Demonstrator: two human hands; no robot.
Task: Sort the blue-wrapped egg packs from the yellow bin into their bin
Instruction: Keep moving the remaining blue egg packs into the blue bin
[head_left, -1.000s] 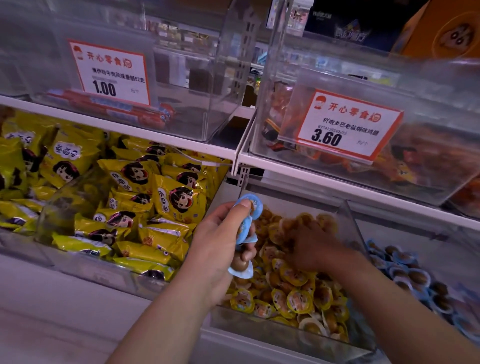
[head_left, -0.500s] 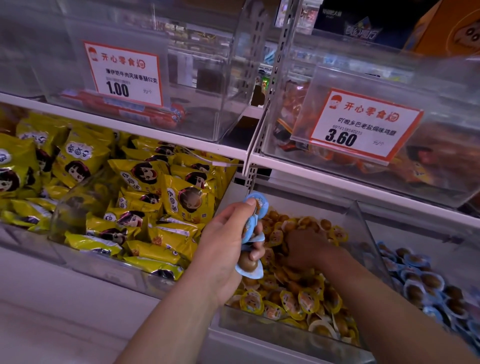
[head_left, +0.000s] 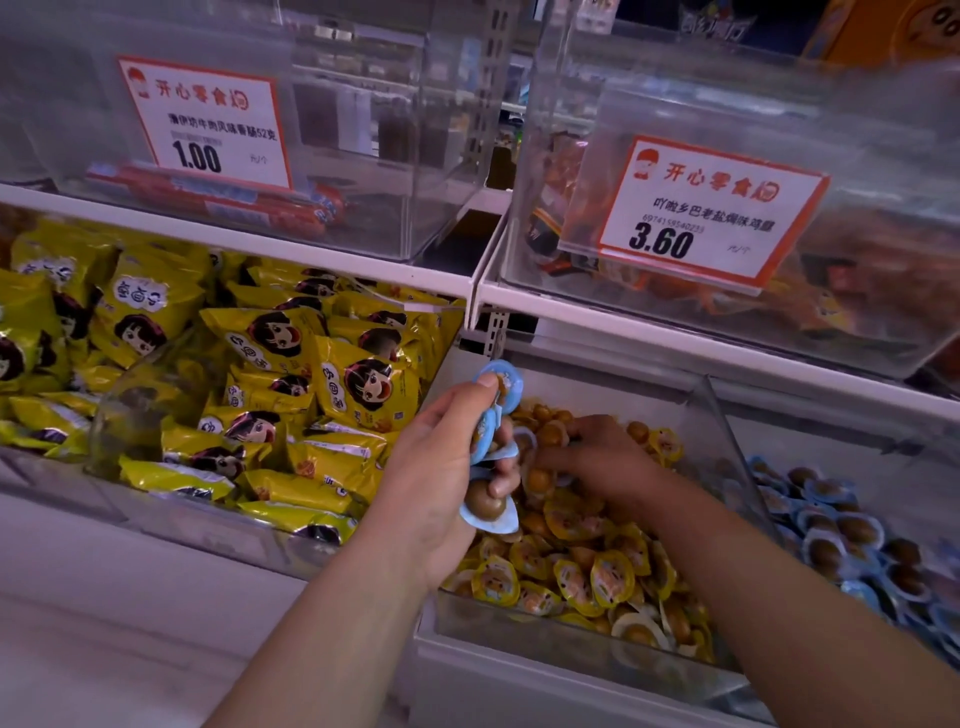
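Head view: yellow bin (head_left: 717, 415) holds yellow-wrapped egg packs (head_left: 571, 577).

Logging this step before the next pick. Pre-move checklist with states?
1. Left hand grips the collected blue-wrapped egg packs: ok.
2. Right hand is down in the yellow bin, fingers among the yellow-wrapped packs: ok.
3. Right hand has a blue pack pinched: cannot tell, fingertips are buried.
4. More blue packs left in the yellow bin: cannot tell, none visible on top.
5. Blue bin to the right is open to drop into: ok.
6. Held stack secure: cannot tell; the lowest pack hangs below the fingers.
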